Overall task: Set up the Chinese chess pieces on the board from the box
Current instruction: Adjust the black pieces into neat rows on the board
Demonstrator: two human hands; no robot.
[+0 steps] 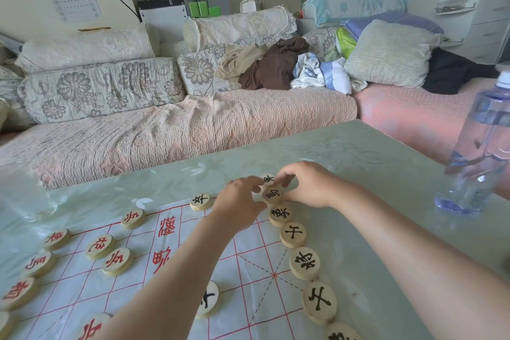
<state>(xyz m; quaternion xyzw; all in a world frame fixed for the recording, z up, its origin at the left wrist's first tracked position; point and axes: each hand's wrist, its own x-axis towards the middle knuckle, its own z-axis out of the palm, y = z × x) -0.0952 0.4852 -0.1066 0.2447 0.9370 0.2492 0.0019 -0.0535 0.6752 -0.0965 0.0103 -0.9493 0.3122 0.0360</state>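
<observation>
Chess pieces [305, 262]: black ones lined down the right edge of the board [248, 265], red ones [117, 261] down its left side, two more black between them. Box not in view.

Both hands work at the board's far right corner. Left hand [240, 201] and right hand [306, 185] each have a fingertip-and-thumb grip clamped on the same black disc, the held piece [272, 194], from opposite sides. It sits second in the row, just this side of the corner piece [267, 179] and close to its neighbour [280, 215]. Cannot tell whether it rests on the board yet.

Step in hand, as I read it: seating that piece on its point of the back line. To do it well:
- centre it on the line crossing, not inside a square
- keep it flat, character up
- match the spacing of the rest of the row
- don't nudge the corner piece or wrinkle the thin sheet
- loosen one grip first, steady with the other, then lift straight off

Bottle [480, 146] stands on the table [372, 168] to the right of the board, near the right forearm. Mind the elbow when pulling back.
</observation>
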